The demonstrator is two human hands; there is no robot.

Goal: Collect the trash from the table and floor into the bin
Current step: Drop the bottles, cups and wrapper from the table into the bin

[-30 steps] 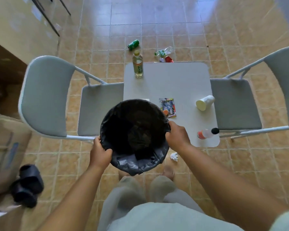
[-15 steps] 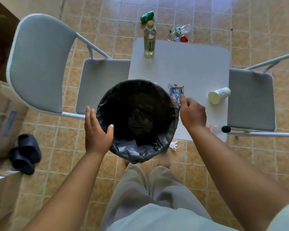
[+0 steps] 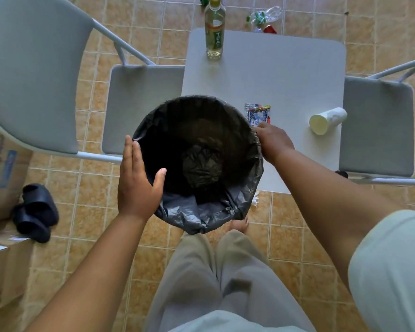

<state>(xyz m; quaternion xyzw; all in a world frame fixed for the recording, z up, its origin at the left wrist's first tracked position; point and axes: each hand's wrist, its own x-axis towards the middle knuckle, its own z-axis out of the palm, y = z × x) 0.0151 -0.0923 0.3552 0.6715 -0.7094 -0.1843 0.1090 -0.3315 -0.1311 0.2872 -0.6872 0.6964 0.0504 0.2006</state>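
Note:
The bin [image 3: 203,213], lined with a black bag, sits at the near left corner of the grey table [image 3: 273,75]. My left hand [image 3: 137,185] holds its left rim, palm flat outside and thumb hooked over the edge. My right hand [image 3: 273,142] rests just past the bin's right rim, fingers curled down on the near end of a snack wrapper [image 3: 258,112] lying flat on the table. A tipped paper cup [image 3: 326,121] lies to the right. A tea bottle [image 3: 214,32] stands at the far edge. A white paper scrap [image 3: 255,202] lies on the floor.
Grey folding chairs flank the table, one left [image 3: 34,75] and one right [image 3: 376,125]. Beyond the table, a crushed plastic bottle [image 3: 261,16] and a red item [image 3: 270,29] lie on the tiles. Black slippers [image 3: 35,212] and cardboard boxes [image 3: 3,168] are at left.
My right hand left the bin's rim and moved onto the snack wrapper. My left hand opened flatter against the bin's side. The camera tilted down and closer.

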